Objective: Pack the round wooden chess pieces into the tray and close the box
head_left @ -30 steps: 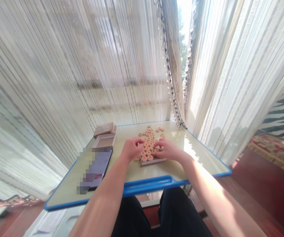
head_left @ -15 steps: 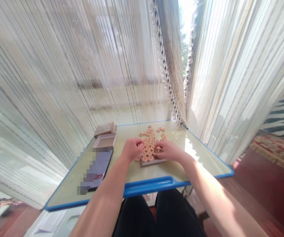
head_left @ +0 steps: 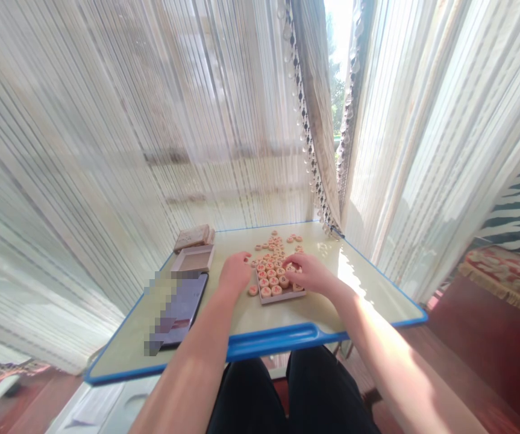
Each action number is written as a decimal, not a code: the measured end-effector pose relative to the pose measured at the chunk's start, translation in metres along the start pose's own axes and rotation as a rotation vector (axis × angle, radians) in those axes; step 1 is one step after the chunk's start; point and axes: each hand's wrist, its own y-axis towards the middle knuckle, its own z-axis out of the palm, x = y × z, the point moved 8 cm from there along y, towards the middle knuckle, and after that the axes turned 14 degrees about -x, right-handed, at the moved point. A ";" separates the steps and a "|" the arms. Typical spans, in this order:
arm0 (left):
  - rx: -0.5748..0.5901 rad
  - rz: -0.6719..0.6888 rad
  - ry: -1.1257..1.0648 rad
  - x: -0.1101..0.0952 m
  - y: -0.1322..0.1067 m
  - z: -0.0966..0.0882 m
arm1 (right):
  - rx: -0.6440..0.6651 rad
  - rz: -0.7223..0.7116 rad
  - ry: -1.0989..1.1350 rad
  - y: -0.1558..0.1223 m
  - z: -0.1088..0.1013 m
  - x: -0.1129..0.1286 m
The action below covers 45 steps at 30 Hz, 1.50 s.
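Round wooden Chinese chess pieces (head_left: 273,281) with red characters stand in rows inside a shallow open box (head_left: 282,298) near the middle of the table. My right hand (head_left: 308,272) reaches over the box's right side, thumb and fingers curled around a dark-marked piece (head_left: 290,268). To the left of the box, my left hand (head_left: 235,271) hovers with bent fingers apart and nothing visible in them. One loose piece (head_left: 253,290) lies just outside the box's left wall. Behind it, more loose pieces (head_left: 276,242) are scattered toward the far edge.
At the left, a tablet (head_left: 185,307), partly pixelated, lies on the blue-edged table (head_left: 223,313). Beyond it sit an empty box tray (head_left: 193,260) and a closed box (head_left: 191,237). String curtains (head_left: 241,120) hang along the table's far side.
My left hand has drawn away leftward from the box, uncovering pieces at its left side. My right hand's fingertips have shifted slightly right and farther back over the box.
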 end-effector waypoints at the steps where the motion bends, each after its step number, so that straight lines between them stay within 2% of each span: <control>1: 0.030 -0.009 0.021 0.003 -0.001 0.004 | -0.009 0.010 -0.014 0.000 -0.001 -0.001; 4: 0.108 -0.016 0.069 0.008 -0.004 0.013 | -0.022 0.022 -0.043 0.001 -0.002 -0.001; 11: 0.158 0.118 0.084 -0.001 -0.007 0.024 | -0.115 0.080 -0.051 0.005 -0.010 -0.008; 18: 0.169 0.062 0.117 0.004 -0.002 0.029 | -0.207 0.023 -0.149 0.013 -0.007 -0.020; 22: 0.158 0.042 0.122 0.005 -0.002 0.028 | -0.173 0.010 -0.213 0.022 0.005 -0.030; 26: 0.149 0.023 0.109 0.004 -0.002 0.026 | -0.143 -0.027 -0.111 0.038 0.010 -0.033; 30: 0.150 0.057 0.104 0.002 -0.004 0.024 | -0.010 -0.148 -0.155 0.052 0.028 -0.029; 34: 0.148 0.064 0.110 0.002 -0.006 0.022 | 0.115 -0.286 -0.271 0.052 0.047 -0.029; 40: 0.150 0.043 0.125 0.003 -0.006 0.024 | 0.166 -0.281 -0.447 0.044 0.040 -0.051; 45: 0.133 0.041 0.122 0.008 -0.005 0.026 | 0.224 -0.291 -0.614 0.037 0.035 -0.056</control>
